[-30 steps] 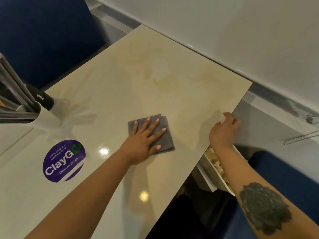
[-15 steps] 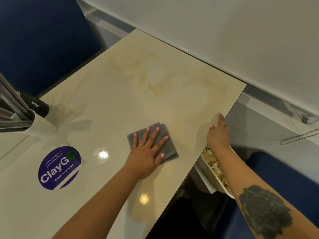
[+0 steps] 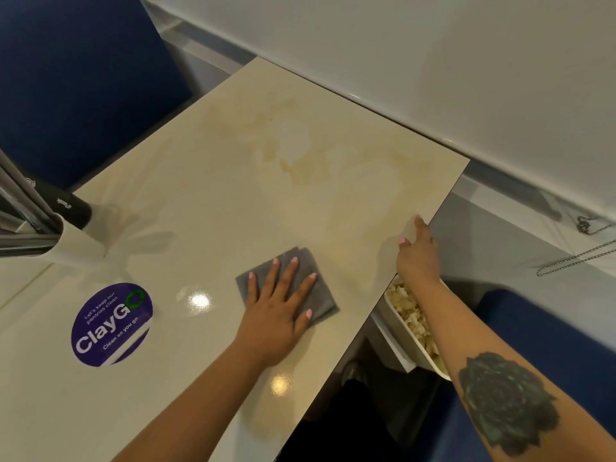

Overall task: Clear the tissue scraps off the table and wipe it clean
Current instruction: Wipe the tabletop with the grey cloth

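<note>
Left grip (image 3: 278, 315) flat, released, on one grey cloth (image 3: 320, 295); right grip (image 3: 418, 253) straight-fingered at one table's (image 3: 233, 181) edge.

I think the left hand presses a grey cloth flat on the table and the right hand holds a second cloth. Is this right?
Not quite. The head view shows the right hand holding no cloth; it rests at the table edge. The left hand does press the grey cloth flat.

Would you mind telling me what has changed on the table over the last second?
The right hand has uncurled at the table edge, its fingers now reaching further along it. The left hand stays flat on the grey cloth, which sits almost where it was. Nothing was picked up or released. The white bin of scraps, the purple sticker and the yellowish stains are unchanged.
</note>
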Available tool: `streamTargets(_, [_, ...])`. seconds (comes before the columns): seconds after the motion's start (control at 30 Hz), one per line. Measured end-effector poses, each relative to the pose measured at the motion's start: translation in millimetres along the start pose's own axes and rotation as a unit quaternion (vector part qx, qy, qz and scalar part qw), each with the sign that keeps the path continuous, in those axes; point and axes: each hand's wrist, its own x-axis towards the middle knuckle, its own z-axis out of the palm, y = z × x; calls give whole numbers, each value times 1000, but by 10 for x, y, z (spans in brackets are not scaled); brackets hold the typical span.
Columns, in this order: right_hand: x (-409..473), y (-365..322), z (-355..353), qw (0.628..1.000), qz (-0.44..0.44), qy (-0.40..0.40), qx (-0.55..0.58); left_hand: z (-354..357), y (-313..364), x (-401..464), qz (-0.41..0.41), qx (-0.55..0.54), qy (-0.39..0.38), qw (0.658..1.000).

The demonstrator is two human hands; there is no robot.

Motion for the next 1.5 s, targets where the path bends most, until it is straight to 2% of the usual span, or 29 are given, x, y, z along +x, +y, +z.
streamTargets(0.1, [8,1,-12,1000,-3,-3,10,6,203,-238,38,-10,-11,999])
streamTargets(0.2, [19,15,-23,1000,-7,-6,16,-13,419,-24,66,0,-31,997])
streamTargets(0.33, [64,70,-44,1000,-15,-21,18,-70,303,350,24,-1,-37,999])
streamTargets(0.47, [102,136,-98,999,-41,-34,5,-27,182,135,-24,-5,-6,1000])
streamTargets(0.57, [135,167,-130,998,-54,-31,10,2,449,83,15,-13,-20,1000])
streamTargets(0.7, [189,190,-202,998,-62,-15,15,-52,677,585,39,1,-25,999])
streamTargets(0.8, [261,179,-234,998,-41,-44,6,-57,510,810,-9,1,-41,999])
streamTargets(0.87, [319,176,-239,998,-13,-53,16,-44,418,734,-32,-2,-12,999])
streamTargets(1.0, [411,198,-210,996,44,-65,44,7,651,491,12,-14,-17,1000])
streamTargets(1.07, [433,199,-211,993,59,-75,68,-9,815,654,39,-12,-38,998])
streamTargets(1.17, [469,192,-235,990,62,-87,90,-81,862,1071,25,12,-33,999])
streamTargets(1.23, [485,186,-256,989,61,-100,89,-88,735,1186,-8,6,-59,998])
streamTargets(1.33, [509,176,-285,988,64,-115,86,-65,609,988,-37,3,-13,999])
streamTargets(1.5, [525,153,-308,986,69,-128,82,-13,924,859,10,-6,-40,999])
